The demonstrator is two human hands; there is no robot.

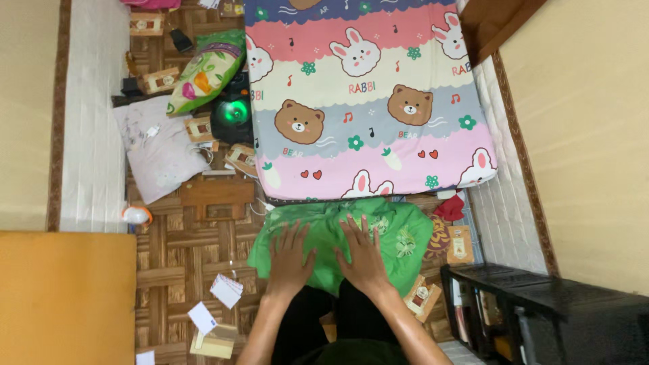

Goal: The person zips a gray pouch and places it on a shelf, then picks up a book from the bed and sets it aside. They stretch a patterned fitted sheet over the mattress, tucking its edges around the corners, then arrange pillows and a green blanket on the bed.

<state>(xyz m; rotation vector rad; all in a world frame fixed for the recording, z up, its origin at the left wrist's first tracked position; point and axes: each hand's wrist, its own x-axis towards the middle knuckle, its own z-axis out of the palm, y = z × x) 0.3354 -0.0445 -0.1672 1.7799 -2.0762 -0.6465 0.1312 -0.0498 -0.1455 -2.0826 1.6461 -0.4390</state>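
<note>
- The fingers (295,233) of the left hand (289,260) are spread apart and laid flat on a green garment (399,233); nothing is gripped.
- The fingers of the right hand (363,257) are likewise splayed and pressed palm-down on the same cloth, just beside the left hand, the two hands close but not seen to touch.
- The green garment is found on the floor, directly below the foot of a mattress (368,101), its far edge touching or tucked just under the mattress edge; which of the two cannot be told.
- The mattress is covered by a striped sheet printed with cartoon bears and rabbits.
- The person's dark-clothed legs (318,324) are seen beneath the forearms, at the near edge of the cloth.
- A wood-patterned floor (176,253) is scattered with small white cards (226,290) and cardboard boxes to the left of the hands.
- A pale cushion (159,145), a green patterned pillow (206,71) and a round dark device with a green light (233,115) lie well apart from the hands, beside the mattress.
- A black shelf unit (541,311) stands to the right, near the wall.
- A judgement on doing this step well: the cloth appears to be smoothed flat, so even pressure is best kept under both palms, strokes are best drawn outward from the middle toward the edges, and wrinkles at the right side, where the fabric is bunched, deserve attention.
</note>
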